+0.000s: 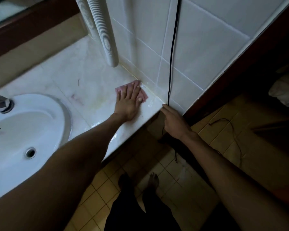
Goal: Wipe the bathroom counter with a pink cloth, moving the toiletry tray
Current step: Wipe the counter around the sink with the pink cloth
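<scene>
Left hand (128,105) presses pink cloth (144,96), fingers spread, at the wall (202,52).
Right hand (173,122), fingers straight, beside black cable (171,64); hose (107,39) behind.

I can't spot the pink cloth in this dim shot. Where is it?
In the head view, the cloth lies flat at the counter's right end, under the left hand, against the tiled wall.
</scene>
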The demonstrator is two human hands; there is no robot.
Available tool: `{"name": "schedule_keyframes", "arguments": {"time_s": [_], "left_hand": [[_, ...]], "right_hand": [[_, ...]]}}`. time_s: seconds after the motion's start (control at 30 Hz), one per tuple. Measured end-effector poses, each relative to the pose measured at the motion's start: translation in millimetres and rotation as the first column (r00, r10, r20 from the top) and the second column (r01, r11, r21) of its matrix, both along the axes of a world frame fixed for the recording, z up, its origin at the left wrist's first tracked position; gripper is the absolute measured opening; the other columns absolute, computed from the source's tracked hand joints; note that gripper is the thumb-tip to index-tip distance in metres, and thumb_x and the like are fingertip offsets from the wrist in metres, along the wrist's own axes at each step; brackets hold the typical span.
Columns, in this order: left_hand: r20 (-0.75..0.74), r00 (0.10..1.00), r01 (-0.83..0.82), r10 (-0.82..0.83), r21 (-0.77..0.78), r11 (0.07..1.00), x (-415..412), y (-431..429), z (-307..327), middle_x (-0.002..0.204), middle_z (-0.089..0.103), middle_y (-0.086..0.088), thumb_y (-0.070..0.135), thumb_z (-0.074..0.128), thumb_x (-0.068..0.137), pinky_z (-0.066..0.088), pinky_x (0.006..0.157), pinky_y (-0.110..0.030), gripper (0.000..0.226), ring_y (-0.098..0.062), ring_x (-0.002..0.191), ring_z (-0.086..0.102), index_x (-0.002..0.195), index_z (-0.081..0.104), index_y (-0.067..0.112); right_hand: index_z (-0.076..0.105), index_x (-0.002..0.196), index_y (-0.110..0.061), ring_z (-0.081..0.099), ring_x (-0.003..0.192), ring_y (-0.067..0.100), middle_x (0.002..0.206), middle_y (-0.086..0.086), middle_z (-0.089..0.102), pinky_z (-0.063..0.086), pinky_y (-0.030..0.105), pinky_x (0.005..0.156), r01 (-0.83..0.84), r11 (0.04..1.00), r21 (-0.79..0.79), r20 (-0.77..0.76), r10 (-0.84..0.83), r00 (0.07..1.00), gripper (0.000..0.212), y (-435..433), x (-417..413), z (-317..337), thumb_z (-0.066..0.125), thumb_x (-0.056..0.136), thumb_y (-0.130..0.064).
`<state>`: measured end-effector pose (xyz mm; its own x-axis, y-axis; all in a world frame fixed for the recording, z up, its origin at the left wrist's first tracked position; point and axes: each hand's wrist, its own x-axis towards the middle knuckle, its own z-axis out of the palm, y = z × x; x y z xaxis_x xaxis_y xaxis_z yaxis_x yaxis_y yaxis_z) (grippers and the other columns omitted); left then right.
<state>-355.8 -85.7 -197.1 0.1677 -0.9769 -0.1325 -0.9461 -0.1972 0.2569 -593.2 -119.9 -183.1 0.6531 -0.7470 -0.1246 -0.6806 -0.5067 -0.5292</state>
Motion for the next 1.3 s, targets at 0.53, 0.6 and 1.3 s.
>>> {"name": "schedule_keyframes", "arguments": {"time_s": [0.53, 0.6, 1.3], "left_hand": [[0.072, 0.979, 0.194, -0.192, -0.016, 0.981, 44, 131, 2, 0.171, 0.001, 0.006, 0.045, 0.018, 0.107, 0.004, 0.128, -0.044, 0.059, -0.018, 0.158, -0.005, 0.163, 0.012, 0.026], [0.046, 0.999, -0.002, 0.002, -0.004, 1.0, 64, 127, 3, 0.171, -0.001, 0.009, 0.047, 0.015, 0.106, 0.012, 0.126, -0.051, 0.06, -0.018, 0.158, -0.001, 0.163, 0.01, 0.028], [-0.229, 0.705, -0.701, 0.672, -0.075, 0.709, 72, 58, 3, 0.171, 0.006, -0.01, 0.022, 0.032, 0.109, 0.004, 0.123, -0.058, 0.056, -0.033, 0.157, 0.006, 0.161, 0.016, 0.009]], "right_hand": [[0.055, 0.11, -0.012, 0.055, 0.112, 0.025, 0.119, 0.005, 0.059, 0.049, 0.045, 0.091, -0.046, 0.998, -0.033, 0.12, 0.05, 0.992, 0.023, 7, 40, 14, 0.045, 0.091, -0.005], [0.057, 0.123, -0.007, 0.046, 0.13, 0.027, 0.137, 0.01, 0.053, 0.041, 0.043, 0.107, -0.104, 0.992, -0.077, 0.104, 0.112, 0.988, 0.031, 10, 57, 11, 0.048, 0.093, -0.009], [0.029, 0.152, -0.011, 0.014, 0.151, 0.024, 0.163, 0.011, 0.016, 0.015, 0.039, 0.122, -0.149, 0.986, -0.076, 0.013, 0.151, 0.989, 0.054, -34, 118, -29, 0.037, 0.103, -0.031]]}}
